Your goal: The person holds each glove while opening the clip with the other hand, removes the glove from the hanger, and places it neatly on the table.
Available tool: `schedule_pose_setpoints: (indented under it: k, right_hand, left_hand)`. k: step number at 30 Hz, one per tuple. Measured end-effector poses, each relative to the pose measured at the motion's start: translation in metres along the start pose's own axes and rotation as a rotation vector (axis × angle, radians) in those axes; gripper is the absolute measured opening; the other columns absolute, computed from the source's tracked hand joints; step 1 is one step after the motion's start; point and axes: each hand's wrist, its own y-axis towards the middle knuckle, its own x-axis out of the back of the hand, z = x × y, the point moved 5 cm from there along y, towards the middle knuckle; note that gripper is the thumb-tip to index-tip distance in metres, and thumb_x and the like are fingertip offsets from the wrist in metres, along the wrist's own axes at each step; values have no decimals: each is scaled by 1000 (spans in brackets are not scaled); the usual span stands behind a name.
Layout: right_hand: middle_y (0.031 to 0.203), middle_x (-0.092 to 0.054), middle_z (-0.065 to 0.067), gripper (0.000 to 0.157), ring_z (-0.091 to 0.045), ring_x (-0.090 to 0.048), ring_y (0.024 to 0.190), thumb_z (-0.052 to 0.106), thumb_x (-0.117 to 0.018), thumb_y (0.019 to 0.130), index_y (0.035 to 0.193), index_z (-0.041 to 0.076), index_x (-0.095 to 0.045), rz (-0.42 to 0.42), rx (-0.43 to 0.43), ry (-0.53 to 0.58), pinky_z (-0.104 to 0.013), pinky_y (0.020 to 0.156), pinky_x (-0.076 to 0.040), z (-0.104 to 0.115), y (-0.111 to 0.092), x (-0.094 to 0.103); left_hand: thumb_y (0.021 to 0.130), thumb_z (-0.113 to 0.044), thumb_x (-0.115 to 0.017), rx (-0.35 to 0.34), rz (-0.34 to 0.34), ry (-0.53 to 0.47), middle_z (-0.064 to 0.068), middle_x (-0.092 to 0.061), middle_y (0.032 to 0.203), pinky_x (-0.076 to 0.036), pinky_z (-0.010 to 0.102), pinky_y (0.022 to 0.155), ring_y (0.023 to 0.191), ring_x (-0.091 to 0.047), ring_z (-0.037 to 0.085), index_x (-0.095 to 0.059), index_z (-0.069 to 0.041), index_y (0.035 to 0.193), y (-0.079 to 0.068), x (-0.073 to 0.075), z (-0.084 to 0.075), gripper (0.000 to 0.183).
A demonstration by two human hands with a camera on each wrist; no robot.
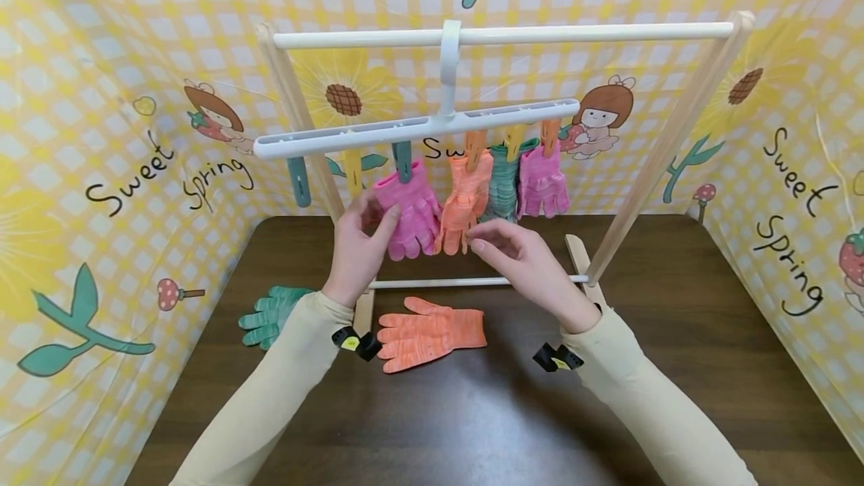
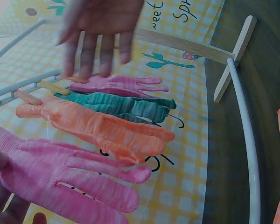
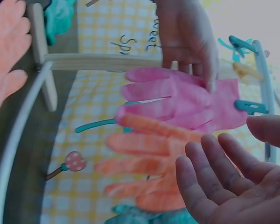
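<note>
A pink glove [image 1: 410,216] hangs by its cuff from a teal clothespin [image 1: 403,162]. My left hand [image 1: 358,250] pinches that glove's side, thumb in front and fingers behind. Beside it an orange glove [image 1: 464,205] hangs from an orange clothespin [image 1: 475,150]. Close to its fingertips is my right hand [image 1: 523,257]; in the right wrist view its fingers [image 3: 210,163] are spread and loosely bent, holding nothing. Farther right on the white hanger [image 1: 418,126], a green glove [image 1: 503,184] and a second pink glove [image 1: 543,182] hang from clothespins.
The hanger hooks over the white rod of a wooden rack [image 1: 502,34] and tilts down at its left end. A teal clothespin [image 1: 299,182] and a yellow one [image 1: 354,171] there hold nothing. An orange glove [image 1: 432,332] and a green glove [image 1: 273,315] lie on the dark table [image 1: 445,426].
</note>
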Motion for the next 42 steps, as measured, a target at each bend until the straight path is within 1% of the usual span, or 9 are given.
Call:
schedule_pose_setpoints:
  k: [4,9,14,17,24,28,34,37,42]
  right_hand:
    - [118,-72,-9,31,-21,-69,102,24,-62,107,131,5,-66,-8,34,29,-36,87,-54,17,8,-3]
    - [123,-70,-13,30,-29,-68,101,21,-62,106,131,5,-66,-20,97,48,-36,81,-53,41,19,-6]
    - [125,-70,-9,29,-23,-68,105,20,-62,106,131,5,-67,-51,165,31,-40,90,-55,61,35,-8]
    - [126,-70,-9,29,-19,-67,109,19,-61,106,132,5,-66,-84,193,70,-41,97,-54,69,44,-7]
    - [125,-69,-12,29,-18,-65,114,14,-60,106,131,0,-65,-150,264,133,-37,100,-53,83,61,-8]
    - [130,-68,-13,30,-20,-65,118,13,-60,106,133,-1,-63,-169,257,147,-36,102,-52,84,68,-11]
    - [143,-62,-12,40,-20,-60,131,18,-61,106,143,2,-58,-157,181,140,-34,109,-48,83,77,-17]
    - [144,-62,-13,43,-22,-61,130,20,-60,107,147,4,-55,-132,146,160,-36,108,-48,82,82,-21]
    - [141,-63,-14,42,-20,-61,129,21,-57,108,146,5,-56,-86,115,231,-37,108,-48,81,89,-29]
  left_hand:
    - [102,-11,-67,-5,-7,-17,18,-68,104,-49,25,81,89,-61,16,-65,3,124,-2,1,1,26]
    - [102,-11,-67,0,-7,-15,18,-67,102,-49,24,81,89,-60,15,-65,3,122,-4,2,2,24]
    - [102,-10,-66,4,-2,-15,18,-67,103,-50,25,83,90,-61,15,-65,3,122,-7,3,0,23]
    - [103,-9,-66,11,3,-15,18,-67,103,-51,25,81,89,-61,15,-64,4,121,-8,2,-1,22]
    - [103,-10,-66,28,23,-6,17,-67,102,-52,24,76,86,-60,17,-65,3,123,-9,2,-4,24]
    - [103,-11,-66,43,39,-7,18,-67,103,-52,23,75,86,-60,19,-64,3,127,-9,2,-4,28]
    - [104,-14,-65,67,64,-17,18,-68,106,-52,23,76,88,-61,19,-64,2,131,-9,1,-4,32]
    - [104,-14,-65,66,69,-32,17,-68,105,-51,24,75,87,-60,19,-64,2,131,-9,1,-4,31]
    - [104,-11,-64,62,73,-46,17,-67,103,-49,24,73,84,-59,18,-65,3,130,-10,1,-3,30]
